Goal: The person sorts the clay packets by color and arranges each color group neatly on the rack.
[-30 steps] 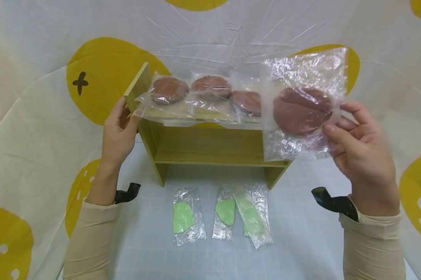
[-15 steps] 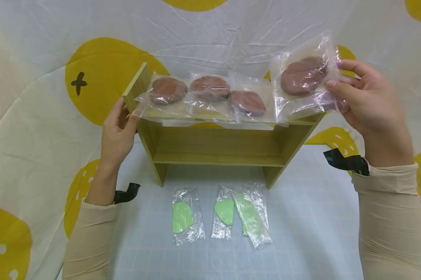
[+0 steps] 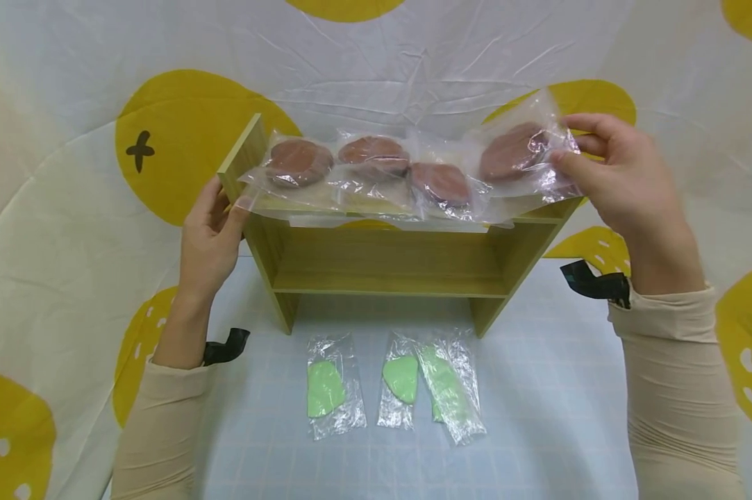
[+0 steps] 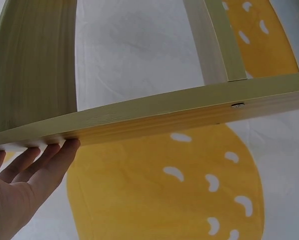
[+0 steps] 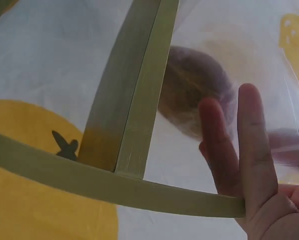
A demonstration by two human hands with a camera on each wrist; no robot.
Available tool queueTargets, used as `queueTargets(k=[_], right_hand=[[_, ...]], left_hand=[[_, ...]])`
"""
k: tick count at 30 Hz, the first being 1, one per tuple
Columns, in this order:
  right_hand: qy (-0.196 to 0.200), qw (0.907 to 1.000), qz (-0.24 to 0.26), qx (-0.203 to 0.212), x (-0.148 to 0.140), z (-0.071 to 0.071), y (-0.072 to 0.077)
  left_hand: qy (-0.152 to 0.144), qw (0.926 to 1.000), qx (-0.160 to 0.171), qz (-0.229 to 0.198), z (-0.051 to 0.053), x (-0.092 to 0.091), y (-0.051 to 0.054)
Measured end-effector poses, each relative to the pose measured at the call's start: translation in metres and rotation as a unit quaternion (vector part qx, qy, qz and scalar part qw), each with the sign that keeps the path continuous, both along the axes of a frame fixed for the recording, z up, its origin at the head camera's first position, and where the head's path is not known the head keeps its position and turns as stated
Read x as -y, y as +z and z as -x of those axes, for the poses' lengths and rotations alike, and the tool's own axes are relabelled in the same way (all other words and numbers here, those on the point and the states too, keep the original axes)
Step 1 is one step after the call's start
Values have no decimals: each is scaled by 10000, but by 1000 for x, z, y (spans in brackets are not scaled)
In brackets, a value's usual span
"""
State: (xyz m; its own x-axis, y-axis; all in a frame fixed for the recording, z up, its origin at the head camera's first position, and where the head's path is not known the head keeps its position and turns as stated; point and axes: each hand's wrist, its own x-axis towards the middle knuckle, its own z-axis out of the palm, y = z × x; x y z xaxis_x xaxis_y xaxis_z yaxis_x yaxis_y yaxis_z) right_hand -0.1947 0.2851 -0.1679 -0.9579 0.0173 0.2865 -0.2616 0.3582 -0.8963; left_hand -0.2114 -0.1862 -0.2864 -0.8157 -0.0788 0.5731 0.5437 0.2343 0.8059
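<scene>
My right hand (image 3: 625, 173) pinches the right edge of a clear plastic bag holding a flat reddish-brown disc (image 3: 510, 153), slanted over the right end of the wooden shelf's (image 3: 388, 260) top. In the right wrist view, the fingers stand beside this disc (image 5: 194, 92), seen blurred through the plastic. Three similar bagged discs, a left one (image 3: 298, 163), a middle one (image 3: 374, 154) and a right one (image 3: 441, 184), lie along the top. My left hand (image 3: 208, 236) holds the shelf's left side panel; its fingers press the panel's outer face (image 4: 189, 112) in the left wrist view.
On the pale tabletop (image 3: 413, 465) before the shelf lie clear bags with green pieces: a left one (image 3: 326, 389), a middle one (image 3: 400, 378) and a right one (image 3: 447, 389) partly overlapped by plastic. A white cloth (image 3: 413, 62) with yellow shapes hangs behind.
My right hand has carried its bagged disc up from in front of the shelf, then leftward and down over the top's right end. The left hand and the shelf stay put.
</scene>
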Motion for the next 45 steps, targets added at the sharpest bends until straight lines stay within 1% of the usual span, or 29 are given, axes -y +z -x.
queueTargets(k=[2,4,6,8,10,13,15,18,22,25,28,30,32,34,37,41,45], right_hand=[[-339,9964,-766,-158,4,-2,1],[-631,9885,-1319,-388,7,-4,1],[-968,9766,-1796,-676,10,-6,0],[-1204,9673,-2007,-973,12,-8,-2],[-1363,9607,-2062,-1262,13,-10,-4],[-1405,9588,-1834,-1652,11,-14,-9],[-1463,9558,-1734,-1872,10,-18,-13],[-1575,9446,-1656,-2356,9,-28,-22],[-1729,9241,-1559,-3032,11,-44,-36],[-1829,9132,-1440,-3344,13,-57,-50],[-1830,9071,-1373,-3533,16,-66,-68],[-1795,9048,-1395,-3602,17,-71,-81],[-1706,9049,-1385,-3646,17,-73,-94],[-1588,9071,-1440,-3623,15,-75,-106],[-1366,9135,-1503,-3524,14,-77,-125],[-1116,9234,-1646,-3282,11,-78,-149],[-826,9357,-1662,-3001,13,-79,-173]], left_hand=[[-1,10000,-10,-13,0,0,0],[13,10000,-11,2,0,0,0],[23,10000,-3,12,-1,0,0],[29,10000,21,20,-1,0,0],[18,10000,31,5,-1,0,0],[7,10000,51,-20,-1,0,0],[18,10000,55,-12,-2,0,0],[11,10000,59,-9,-2,0,0],[10,10000,86,-9,-2,0,0],[56,9999,119,25,-2,1,1],[74,9999,129,53,-2,1,2],[80,9999,120,68,-2,1,2],[70,9999,106,65,-2,1,2],[87,9999,109,82,-2,1,2],[122,9998,111,112,-1,1,2],[163,9997,112,138,-1,0,2],[188,9997,69,160,0,-1,1]])
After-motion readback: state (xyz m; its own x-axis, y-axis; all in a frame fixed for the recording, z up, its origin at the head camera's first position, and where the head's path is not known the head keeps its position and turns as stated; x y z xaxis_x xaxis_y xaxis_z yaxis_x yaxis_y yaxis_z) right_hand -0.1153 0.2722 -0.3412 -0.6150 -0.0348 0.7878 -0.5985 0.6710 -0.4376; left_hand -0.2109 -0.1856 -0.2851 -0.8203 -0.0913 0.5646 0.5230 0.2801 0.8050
